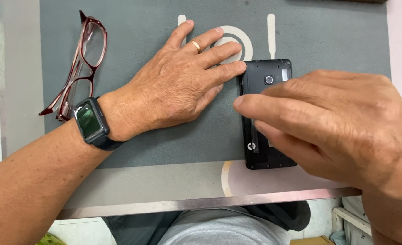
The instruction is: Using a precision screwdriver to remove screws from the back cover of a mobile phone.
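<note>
We press our left hand point(178, 86) flat and open on the grey mat point(164, 140), fingertips touching the black phone point(266, 122) near the mat's front edge. Our right hand point(337, 127) lies over the phone, fingers extended, gripping nothing. Red glasses point(80, 63) lie at the mat's left edge.

- left hand point(178, 86) lies flat on the grey mat point(323, 41), fingertips touching the black phone point(266, 120) at its top-left edge; blocks approach from the left
- right hand point(332, 122) covers the phone's right side and middle; only the top and bottom ends are exposed
- red glasses point(80, 68) occupy the mat's far-left edge
- mat's upper right is open; so is the strip below the left hand
</note>
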